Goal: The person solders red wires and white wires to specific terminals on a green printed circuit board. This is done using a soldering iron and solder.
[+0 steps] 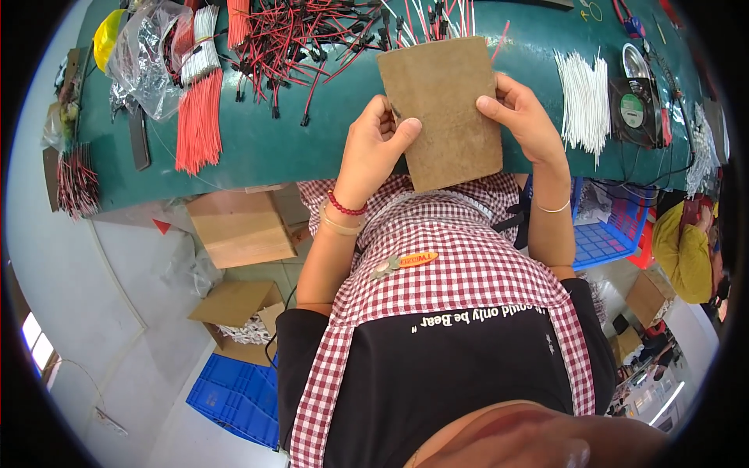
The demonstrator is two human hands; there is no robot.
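Note:
A flat brown piece of cardboard (pixel 449 117) stands tilted up in front of me at the table's near edge. My left hand (pixel 378 144) is closed on its left side, thumb on the face turned toward me. Higher up on the right side, my right hand (pixel 523 113) pinches the board the same way. The fingers behind it are partly hidden. White and red wires with black connectors (pixel 433 19) stick out beyond its top edge; their lower part is hidden. To their left lies a loose heap of red-and-black wires with black plugs (pixel 292 43).
On the green table (pixel 257 148) lie bundles of red wires (pixel 200 121) and white wires (pixel 583 101), a clear plastic bag (pixel 148 58) and a black box-shaped device (pixel 636 113). Below are cardboard boxes (pixel 238 226) and blue crates (pixel 234 398). A person in yellow (pixel 683 249) is at right.

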